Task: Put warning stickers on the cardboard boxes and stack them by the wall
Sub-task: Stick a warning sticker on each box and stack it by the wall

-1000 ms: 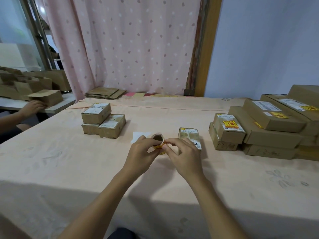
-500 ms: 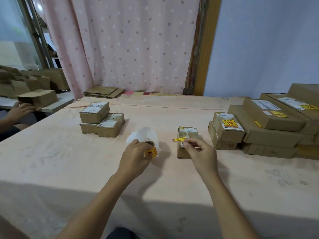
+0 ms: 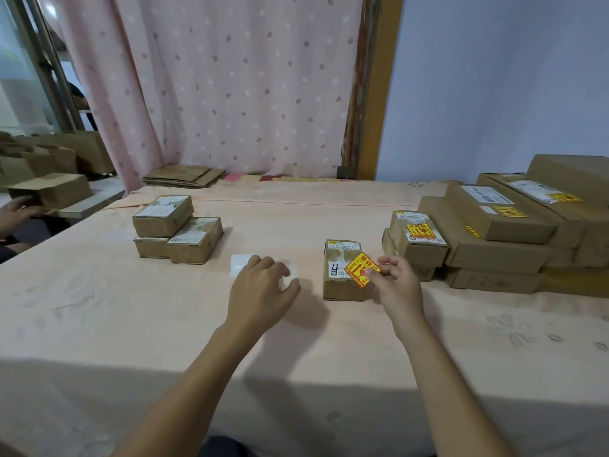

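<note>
Warning sticker [image 3: 361,268], yellow with red print, pinched at its lower right corner between thumb and forefinger of the right hand [image 3: 400,285]. Hovers tilted, diamond-wise, over the near right edge of the small cardboard box [image 3: 339,285] in the middle of the table; contact with the box top impossible to tell. Probably feather-light, limp and tacky underneath: best kept by that one corner, laid down from the free corner and smoothed flat, clear of the handwritten label. Likely to fold onto itself under a wider grip. Box taped shut, seemingly stiff and light; best taken by its long sides for stacking.

Left hand [image 3: 260,288] palm down beside the box, fingers curled over white backing paper [image 3: 239,263]; anything underneath hidden, so gripping or merely resting impossible to tell.

Further right, by the pale blue wall [image 3: 494,77], a stepped stack of boxes [image 3: 494,225], several bearing yellow stickers. To the left, three small boxes [image 3: 194,240] with none, apparently waiting.

Beneath everything, a peach tablecloth [image 3: 115,324], soft and faintly patterned; may drag under a sliding box, so better to lift than push. At the far edge, flattened cardboard [image 3: 183,176] before a pink dotted curtain [image 3: 230,77] and a wooden frame [image 3: 379,94]. At far left, another person's hand [image 3: 18,212] beside an open box [image 3: 56,191] on a separate surface.
</note>
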